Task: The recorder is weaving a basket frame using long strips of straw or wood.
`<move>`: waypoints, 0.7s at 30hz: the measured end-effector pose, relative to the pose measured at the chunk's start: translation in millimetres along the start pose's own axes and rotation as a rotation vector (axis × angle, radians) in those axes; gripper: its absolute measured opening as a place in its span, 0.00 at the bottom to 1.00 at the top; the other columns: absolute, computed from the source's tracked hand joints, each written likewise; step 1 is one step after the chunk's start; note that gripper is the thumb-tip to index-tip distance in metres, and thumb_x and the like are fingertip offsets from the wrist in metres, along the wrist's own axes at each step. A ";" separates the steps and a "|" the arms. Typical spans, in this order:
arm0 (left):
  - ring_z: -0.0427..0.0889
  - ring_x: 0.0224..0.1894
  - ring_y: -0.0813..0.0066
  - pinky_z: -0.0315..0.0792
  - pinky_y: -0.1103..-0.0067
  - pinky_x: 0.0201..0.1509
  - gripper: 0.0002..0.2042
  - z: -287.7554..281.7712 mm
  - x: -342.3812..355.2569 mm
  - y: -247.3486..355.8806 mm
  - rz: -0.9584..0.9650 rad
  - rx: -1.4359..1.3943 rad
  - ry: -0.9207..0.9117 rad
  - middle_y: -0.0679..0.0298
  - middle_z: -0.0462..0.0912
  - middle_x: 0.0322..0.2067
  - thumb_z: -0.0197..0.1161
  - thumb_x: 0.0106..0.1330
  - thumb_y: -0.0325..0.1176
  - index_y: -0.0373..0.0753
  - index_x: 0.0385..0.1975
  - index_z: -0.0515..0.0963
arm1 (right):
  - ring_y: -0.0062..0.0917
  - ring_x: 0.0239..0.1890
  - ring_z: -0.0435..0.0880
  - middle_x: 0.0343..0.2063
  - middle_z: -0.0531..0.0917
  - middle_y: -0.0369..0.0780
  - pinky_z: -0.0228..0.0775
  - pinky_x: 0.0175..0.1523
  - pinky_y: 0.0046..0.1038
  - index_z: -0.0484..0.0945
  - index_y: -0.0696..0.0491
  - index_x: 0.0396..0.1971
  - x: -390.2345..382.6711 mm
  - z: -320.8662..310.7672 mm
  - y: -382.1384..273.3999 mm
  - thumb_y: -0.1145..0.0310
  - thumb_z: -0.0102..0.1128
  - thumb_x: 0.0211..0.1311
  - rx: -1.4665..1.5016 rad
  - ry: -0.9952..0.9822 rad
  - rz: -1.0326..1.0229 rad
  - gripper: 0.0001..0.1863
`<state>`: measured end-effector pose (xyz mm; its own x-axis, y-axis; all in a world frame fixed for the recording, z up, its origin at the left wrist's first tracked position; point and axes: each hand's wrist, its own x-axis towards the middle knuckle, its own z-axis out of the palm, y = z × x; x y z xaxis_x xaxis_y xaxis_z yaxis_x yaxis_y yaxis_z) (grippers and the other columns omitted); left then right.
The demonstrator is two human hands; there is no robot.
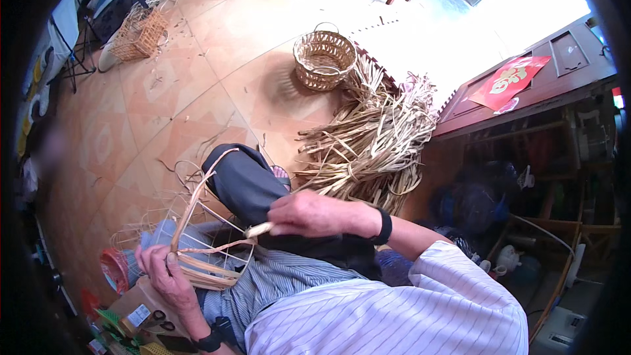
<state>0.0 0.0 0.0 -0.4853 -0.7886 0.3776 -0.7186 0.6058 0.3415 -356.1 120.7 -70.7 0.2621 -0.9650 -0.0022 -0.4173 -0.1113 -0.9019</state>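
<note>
Broadly, the largest thing about is the heap of dried stalks (378,138) on the tiled floor, so plenty of material remains unused. Smaller is the half-woven basket (209,279), tilted on the person's lap toward the left: brown strips fill a band along its near side, while thin pale ribs stand bare on the far side. I'd judge the weaving partly done, with much of the wall left to fill. A smaller-looking round basket (324,59) beside the heap appears complete, handles included. The right hand (303,213) has a narrow grip round a pale, thick piece (259,229); whether it joins the brown strip (213,248) across the ribs, I cannot tell. The left hand (164,277) grips the half-woven basket's left edge, thumb up.
</note>
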 end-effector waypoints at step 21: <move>0.76 0.50 0.51 0.54 0.48 0.78 0.09 0.2 -0.8 6.7 -0.022 -0.007 -0.024 0.54 0.77 0.38 0.55 0.76 0.33 0.33 0.40 0.76 | 0.20 0.27 0.79 0.29 0.85 0.34 0.71 0.34 0.28 0.87 0.58 0.34 -196.9 -19.1 301.7 0.62 0.74 0.55 0.530 1.551 0.789 0.15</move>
<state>-4.5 4.7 1.8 -0.4818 -0.8037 0.3491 -0.7253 0.5893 0.3558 -550.2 272.6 -334.1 -0.9236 -0.1044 -0.3688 0.3420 0.2102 -0.9159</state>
